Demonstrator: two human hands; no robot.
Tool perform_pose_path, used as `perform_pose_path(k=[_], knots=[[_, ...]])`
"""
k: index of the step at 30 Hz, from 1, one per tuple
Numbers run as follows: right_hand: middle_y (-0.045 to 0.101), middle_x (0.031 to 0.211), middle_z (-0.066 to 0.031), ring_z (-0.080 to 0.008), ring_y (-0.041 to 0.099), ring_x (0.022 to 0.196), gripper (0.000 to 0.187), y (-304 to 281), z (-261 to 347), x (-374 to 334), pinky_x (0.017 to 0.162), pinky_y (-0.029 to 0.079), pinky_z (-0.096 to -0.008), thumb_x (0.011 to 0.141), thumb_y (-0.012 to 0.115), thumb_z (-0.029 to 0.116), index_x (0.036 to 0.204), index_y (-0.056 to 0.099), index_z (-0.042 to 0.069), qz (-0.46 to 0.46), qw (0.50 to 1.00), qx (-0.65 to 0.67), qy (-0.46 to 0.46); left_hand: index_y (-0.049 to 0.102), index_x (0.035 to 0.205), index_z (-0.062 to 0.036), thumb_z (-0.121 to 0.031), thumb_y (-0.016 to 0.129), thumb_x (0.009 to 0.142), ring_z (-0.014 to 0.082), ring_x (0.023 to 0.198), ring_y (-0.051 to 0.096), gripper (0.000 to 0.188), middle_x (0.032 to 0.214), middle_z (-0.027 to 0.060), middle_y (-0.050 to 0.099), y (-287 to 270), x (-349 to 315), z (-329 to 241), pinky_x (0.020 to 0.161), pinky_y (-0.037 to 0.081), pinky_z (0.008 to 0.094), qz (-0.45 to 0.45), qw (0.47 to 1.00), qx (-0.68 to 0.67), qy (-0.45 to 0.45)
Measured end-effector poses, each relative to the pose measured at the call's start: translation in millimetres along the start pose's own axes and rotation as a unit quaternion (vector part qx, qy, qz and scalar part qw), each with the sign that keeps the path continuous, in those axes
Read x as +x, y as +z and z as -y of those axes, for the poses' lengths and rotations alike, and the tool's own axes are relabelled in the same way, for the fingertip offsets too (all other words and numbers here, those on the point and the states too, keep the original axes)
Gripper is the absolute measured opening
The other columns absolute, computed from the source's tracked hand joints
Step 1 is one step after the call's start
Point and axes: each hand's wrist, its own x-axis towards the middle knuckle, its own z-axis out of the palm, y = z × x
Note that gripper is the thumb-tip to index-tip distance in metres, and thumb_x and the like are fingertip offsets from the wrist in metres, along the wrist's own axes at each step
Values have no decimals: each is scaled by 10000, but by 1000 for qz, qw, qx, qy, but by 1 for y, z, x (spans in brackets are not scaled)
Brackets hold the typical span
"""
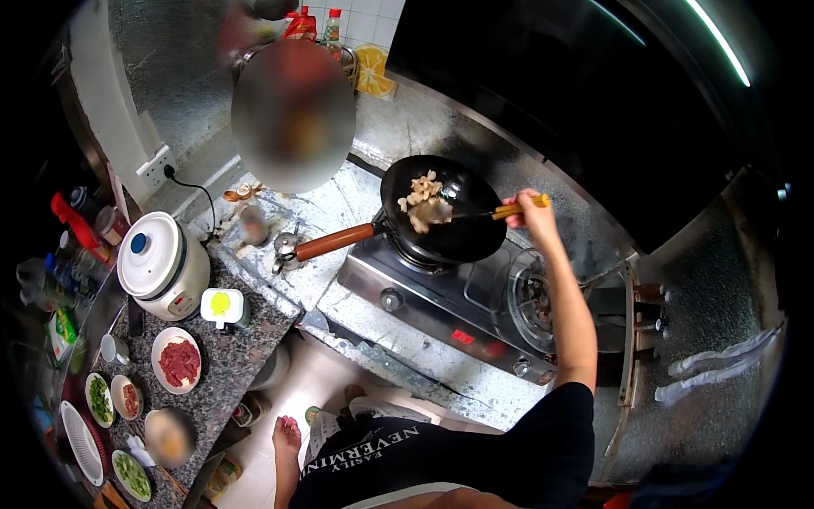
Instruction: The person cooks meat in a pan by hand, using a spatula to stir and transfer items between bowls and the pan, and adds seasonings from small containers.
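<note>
My right hand [527, 209] is closed around the yellow handle of a spatula [480, 214] reaching into a black wok [471, 242]. Pale chunks of food [421, 191], possibly meat, lie in the wok near the spatula's blade, which blurs into them. The wok rests on the left burner of a gas stove [365, 276], its wooden handle [335, 243] pointing left. Low at my left side hangs my left hand [287, 431], away from the counter. Its fingers look loose and slightly apart, holding nothing I can see.
Left counter: white rice cooker [161, 254], lidded container [223, 307], bowl of red meat [179, 361], dishes of chopped greens [100, 399], white colander [82, 441]. A glass-ringed burner [532, 297] sits under my right forearm. A dark range hood [560, 102] overhangs the stove's back.
</note>
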Motion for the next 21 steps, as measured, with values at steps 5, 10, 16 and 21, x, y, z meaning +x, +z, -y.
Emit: perform_pose_path(k=[5, 10, 16, 21], knots=[[597, 664, -98, -84, 476, 360, 215, -41, 92, -17, 328, 395, -195, 821, 416, 145, 676, 493, 6, 13, 984, -177, 4, 504, 776, -51, -235, 512, 818, 153, 674, 513, 189, 748, 52, 507, -16, 30, 17, 569, 465, 203, -18, 999, 22, -16], [588, 637, -80, -73, 452, 342, 220, -31, 98, 18, 321, 367, -178, 793, 433, 165, 652, 506, 12, 79, 969, -235, 13, 493, 780, -55, -224, 490, 826, 153, 656, 504, 175, 741, 45, 501, -29, 37, 26, 558, 462, 202, -38, 999, 22, 3], [596, 674, -99, -99, 483, 369, 197, 0, 49, 50, 357, 416, -211, 821, 424, 150, 747, 503, -14, -7, 998, -63, -24, 483, 788, -51, -186, 465, 832, 154, 651, 490, 143, 765, 46, 492, -31, 51, 18, 575, 473, 229, -84, 995, 9, 44], [607, 728, -107, -100, 495, 389, 199, 8, 27, 53, 366, 425, -212, 825, 434, 162, 757, 517, -6, -55, 998, -6, -29, 483, 885, -12, -218, 473, 836, 172, 675, 485, 212, 793, 74, 485, -15, 52, -9, 598, 474, 237, -126, 987, 81, 61]])
